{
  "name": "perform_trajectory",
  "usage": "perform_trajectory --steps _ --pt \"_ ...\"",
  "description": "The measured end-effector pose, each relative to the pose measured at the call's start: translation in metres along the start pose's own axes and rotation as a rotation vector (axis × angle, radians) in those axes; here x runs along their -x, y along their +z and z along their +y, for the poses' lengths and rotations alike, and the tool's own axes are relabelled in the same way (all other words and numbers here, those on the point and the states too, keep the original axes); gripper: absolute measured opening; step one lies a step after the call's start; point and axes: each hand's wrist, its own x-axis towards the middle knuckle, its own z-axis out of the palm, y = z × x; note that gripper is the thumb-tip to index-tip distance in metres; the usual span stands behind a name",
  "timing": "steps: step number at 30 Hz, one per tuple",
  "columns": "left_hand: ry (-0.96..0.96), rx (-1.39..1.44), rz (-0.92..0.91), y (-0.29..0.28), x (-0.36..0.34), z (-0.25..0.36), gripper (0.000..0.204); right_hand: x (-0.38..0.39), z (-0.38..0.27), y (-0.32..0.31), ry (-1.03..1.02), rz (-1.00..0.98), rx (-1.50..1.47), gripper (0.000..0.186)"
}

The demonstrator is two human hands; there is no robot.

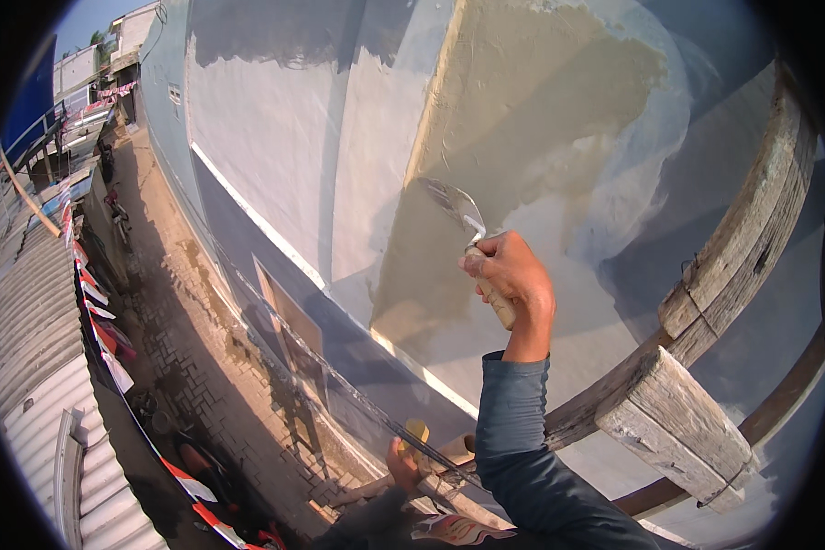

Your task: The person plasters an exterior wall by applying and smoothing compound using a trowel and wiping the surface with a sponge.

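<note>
My right hand [520, 278] is closed round the pale handle of a trowel [451, 203]. The metal blade lies at the wall, beside the edge of a damp grey-brown plaster patch [522, 101]. A straight, yellowish strip [433, 96] runs along the patch's left side. Lower down, by the scaffold poles, my left hand [402, 466] is closed on a yellow sponge-like piece [417, 432]. Its exact kind is hard to make out, and part of that hand is in shadow.
Weathered timber scaffold beams [674, 422] curve round on the right, bound with wire. A thin dark cable [362, 399] slants in front of the wall. Far below on the left lies a paved alley [188, 367], with a corrugated roof [41, 367] and red-and-white bunting [115, 367].
</note>
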Motion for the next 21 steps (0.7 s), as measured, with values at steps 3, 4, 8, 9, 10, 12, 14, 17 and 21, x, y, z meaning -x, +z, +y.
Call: perform_trajectory --steps 3,4,8,9,10,12,14,17,21 --pt "-0.086 0.083 -0.057 -0.001 -0.001 0.007 0.032 -0.003 -0.008 -0.006 0.035 0.083 0.102 0.016" --pt "-0.087 0.082 -0.052 -0.001 -0.001 0.003 0.032 -0.004 -0.016 -0.009 0.032 0.078 0.102 0.016" --pt "0.057 0.019 -0.023 -0.002 -0.002 0.015 0.026 -0.005 -0.048 -0.045 -0.059 0.208 0.001 0.019" --pt "0.101 -0.001 -0.057 -0.004 -0.003 0.025 0.025 -0.006 -0.059 -0.056 -0.109 0.255 -0.033 0.018" --pt "0.146 -0.023 -0.08 -0.009 -0.004 0.035 0.024 -0.006 -0.073 -0.063 -0.115 0.258 -0.035 0.018" --pt "0.043 -0.004 -0.091 -0.011 -0.005 0.039 0.02 -0.008 -0.1 -0.076 -0.183 0.393 -0.065 0.019" --pt "0.057 -0.017 -0.074 -0.012 -0.002 0.042 0.02 -0.016 -0.124 -0.089 -0.245 0.459 -0.103 0.019" --pt "0.002 0.021 -0.004 -0.005 0.002 0.002 0.021 -0.005 -0.139 -0.092 -0.364 0.619 -0.138 0.019" --pt "-0.011 0.126 -0.058 -0.007 -0.001 0.006 0.027 0.001 -0.105 -0.079 -0.513 0.608 -0.331 0.021"
